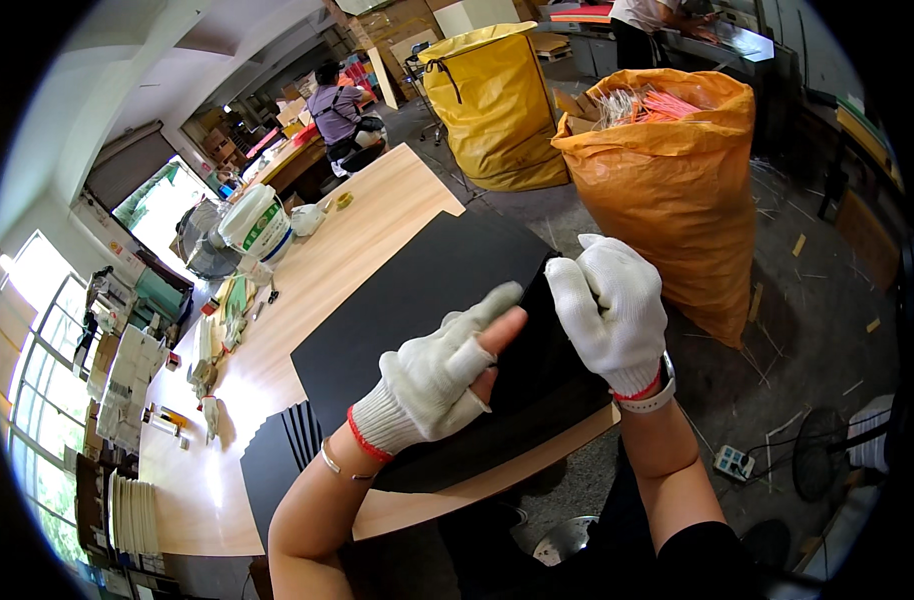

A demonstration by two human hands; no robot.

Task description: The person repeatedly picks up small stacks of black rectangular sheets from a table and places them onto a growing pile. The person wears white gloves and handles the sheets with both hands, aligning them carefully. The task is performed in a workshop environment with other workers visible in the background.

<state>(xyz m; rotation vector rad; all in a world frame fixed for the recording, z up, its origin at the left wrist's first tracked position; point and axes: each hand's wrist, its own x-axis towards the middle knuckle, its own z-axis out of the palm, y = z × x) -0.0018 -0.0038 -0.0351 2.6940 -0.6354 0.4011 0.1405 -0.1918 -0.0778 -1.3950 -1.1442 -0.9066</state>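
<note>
The wooden table [377, 205] runs out ahead and to the left of both hands. Just beyond the right hand stands the orange sack [667, 210], with the yellow sack [497, 110] farther off behind it, both on the floor beside the table.

The large black sheets [407, 290] lie on the table under the left hand and to the left of the right hand, their long axis seeming to slant from near-left to far-right. Their right edge comes up against the right hand, so that hand is nearer to it; the left hand is over the middle. A smaller fan of black sheets [277, 450] lies to the left of the left wrist, and the white bucket [257, 225] well beyond it.

The gloved right hand [609, 310] is curled nearly closed at that edge; its fingertips are hidden, so I cannot tell whether it pinches a sheet. The gloved left hand [432, 375] is loosely extended, fingers pointing toward the right hand, with nothing seen in its grasp.
</note>
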